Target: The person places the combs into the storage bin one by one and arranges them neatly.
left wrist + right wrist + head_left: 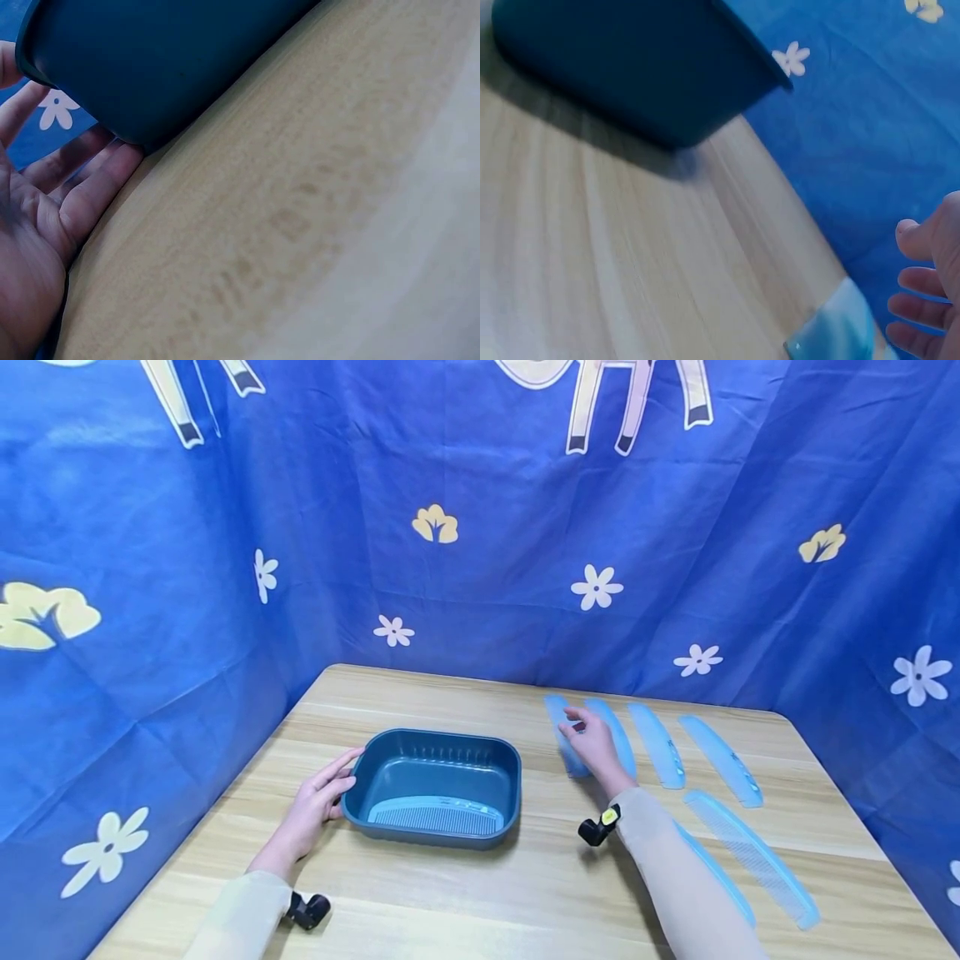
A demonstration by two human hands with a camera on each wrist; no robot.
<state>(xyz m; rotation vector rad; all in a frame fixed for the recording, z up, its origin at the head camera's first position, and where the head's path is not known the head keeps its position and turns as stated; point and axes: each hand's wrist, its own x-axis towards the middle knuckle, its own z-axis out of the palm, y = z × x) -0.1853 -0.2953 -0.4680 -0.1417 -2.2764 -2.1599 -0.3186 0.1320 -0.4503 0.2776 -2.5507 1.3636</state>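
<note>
Head: my left hand [311, 806], fingers spread, touches the dark teal basin [435, 781] left of the table [420, 902]'s middle, one blue comb [438, 816] inside. My right hand [592, 747] is over other combs [657, 747], far edge.
Left wrist: fingertips against basin wall.
Right wrist: thumb, fingers apart.

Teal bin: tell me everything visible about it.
The teal bin looks like smooth, slightly glossy plastic: an open-topped rounded rectangle with a thin rim and short vertical ribs along its far inner wall. It sits upright on the left part of the wooden table. One light-blue comb lies inside along the near side. The left hand touches its left side, fingers against the outer wall.
</note>
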